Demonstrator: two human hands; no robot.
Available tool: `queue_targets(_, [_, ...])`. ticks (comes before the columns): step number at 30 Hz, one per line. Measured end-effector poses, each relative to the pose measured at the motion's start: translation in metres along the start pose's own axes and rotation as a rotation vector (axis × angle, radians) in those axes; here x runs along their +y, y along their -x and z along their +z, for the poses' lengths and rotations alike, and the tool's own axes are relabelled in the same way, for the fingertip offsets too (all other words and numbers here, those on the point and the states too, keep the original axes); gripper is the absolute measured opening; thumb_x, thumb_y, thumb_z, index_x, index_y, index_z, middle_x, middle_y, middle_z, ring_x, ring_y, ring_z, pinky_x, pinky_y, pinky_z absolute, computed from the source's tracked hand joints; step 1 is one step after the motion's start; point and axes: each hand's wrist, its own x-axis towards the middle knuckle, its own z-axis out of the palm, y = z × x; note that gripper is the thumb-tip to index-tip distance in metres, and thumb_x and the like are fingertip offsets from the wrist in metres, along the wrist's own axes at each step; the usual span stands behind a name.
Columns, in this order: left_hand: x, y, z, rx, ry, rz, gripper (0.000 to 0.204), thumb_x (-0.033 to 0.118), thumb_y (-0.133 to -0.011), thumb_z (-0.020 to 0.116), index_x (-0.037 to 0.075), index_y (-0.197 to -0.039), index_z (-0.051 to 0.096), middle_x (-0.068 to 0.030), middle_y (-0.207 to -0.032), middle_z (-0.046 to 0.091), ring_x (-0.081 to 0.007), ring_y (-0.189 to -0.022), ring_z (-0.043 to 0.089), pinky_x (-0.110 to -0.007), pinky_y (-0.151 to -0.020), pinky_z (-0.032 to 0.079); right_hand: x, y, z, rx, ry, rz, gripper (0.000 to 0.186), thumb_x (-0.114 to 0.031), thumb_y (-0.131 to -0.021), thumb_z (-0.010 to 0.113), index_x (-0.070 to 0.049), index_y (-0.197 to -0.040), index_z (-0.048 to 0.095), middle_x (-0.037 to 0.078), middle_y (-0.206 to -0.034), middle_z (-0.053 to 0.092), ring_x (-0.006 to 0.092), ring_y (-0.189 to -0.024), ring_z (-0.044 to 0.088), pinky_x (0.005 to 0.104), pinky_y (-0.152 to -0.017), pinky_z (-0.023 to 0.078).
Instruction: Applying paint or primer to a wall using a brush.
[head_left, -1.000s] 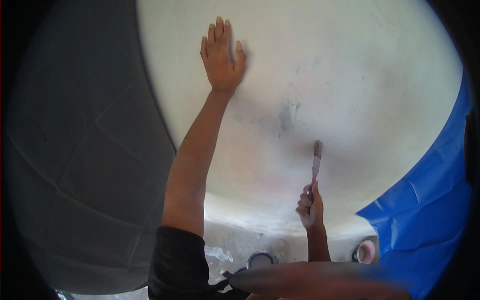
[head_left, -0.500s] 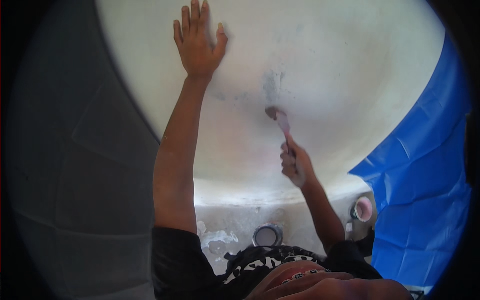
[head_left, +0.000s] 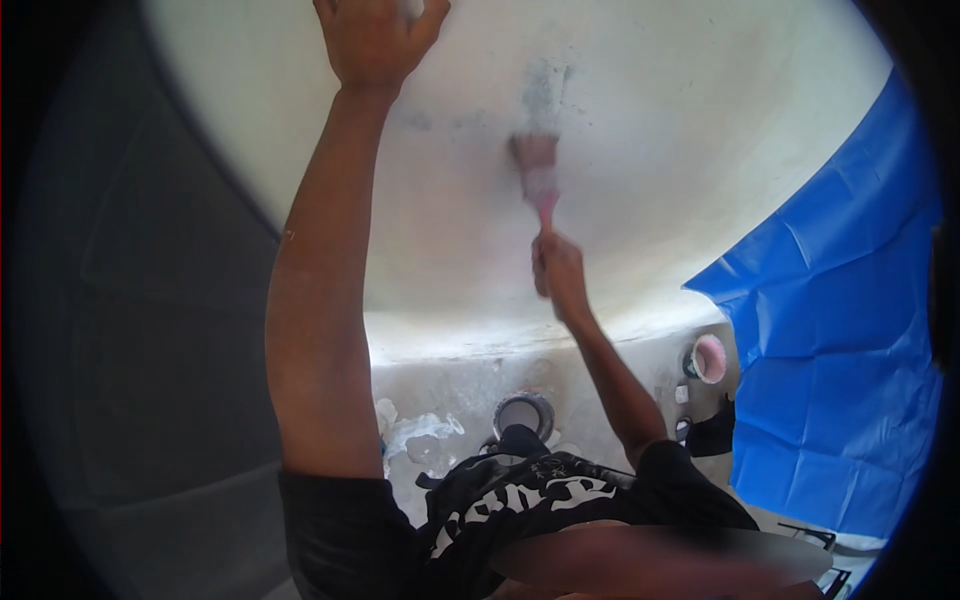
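Free surface [head_left: 660,180] right of brush [head_left: 538,168], blue sheet [head_left: 820,310] beyond (far right), left forearm [head_left: 325,270] blocking leftward

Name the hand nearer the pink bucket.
Right. The right hand, gripping the brush, is left of the pink bucket and higher in the picture; the left hand is farther left and even higher, at the top edge.

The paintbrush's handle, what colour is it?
The paintbrush handle looks pink, showing best in the head view.
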Motion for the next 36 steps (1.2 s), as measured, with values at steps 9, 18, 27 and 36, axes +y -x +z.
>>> queue_targets(9, [-0.018, 0.008, 0.014, 0.172, 0.448, 0.033, 0.068, 0.027, -0.094, 0.058, 0.006, -0.154, 0.036, -0.0141, -0.163, 0.031, -0.0345, -0.151, 0.026, -0.054, -0.122, 0.018, -0.039, -0.032, 0.044, -0.169, -0.385, -0.052, 0.051, -0.058, -0.102, 0.049, -0.015, -0.076, 0.045, -0.008, -0.055, 0.029, 0.0038, -0.041, 0.024, 0.0242, -0.038, 0.015])
queue_targets(18, [-0.023, 0.008, 0.010, 0.181, 0.147, 0.082, 0.066, 0.027, -0.094, 0.059, 0.007, -0.153, 0.040, -0.0128, -0.162, 0.034, -0.0337, -0.151, 0.028, -0.054, -0.122, 0.020, 0.013, -0.006, 0.035, 0.053, -0.258, -0.021, 0.052, -0.055, -0.105, 0.046, -0.015, -0.071, 0.042, -0.006, -0.053, 0.035, 0.0054, -0.038, 0.027, 0.0245, -0.036, 0.017])
queue_targets(27, [-0.015, 0.009, 0.015, 0.208, 0.151, 0.093, 0.063, 0.023, -0.094, 0.058, 0.007, -0.152, 0.042, -0.0138, -0.161, 0.037, -0.0349, -0.150, 0.030, -0.054, -0.122, 0.020, -0.019, -0.018, 0.039, -0.031, -0.272, 0.002, 0.055, -0.060, -0.104, 0.043, -0.014, -0.073, 0.043, -0.006, -0.054, 0.035, 0.0035, -0.041, 0.026, 0.0237, -0.037, 0.016])
queue_targets(36, [-0.017, 0.009, 0.003, 0.118, 0.591, -0.070, 0.064, 0.023, -0.094, 0.057, 0.008, -0.154, 0.040, -0.0129, -0.161, 0.036, -0.0340, -0.150, 0.030, -0.053, -0.122, 0.020, -0.077, -0.012, 0.040, -0.231, -0.505, 0.121, 0.048, -0.055, -0.105, 0.044, -0.016, -0.078, 0.043, -0.007, -0.055, 0.032, 0.0052, -0.039, 0.024, 0.0241, -0.036, 0.016])
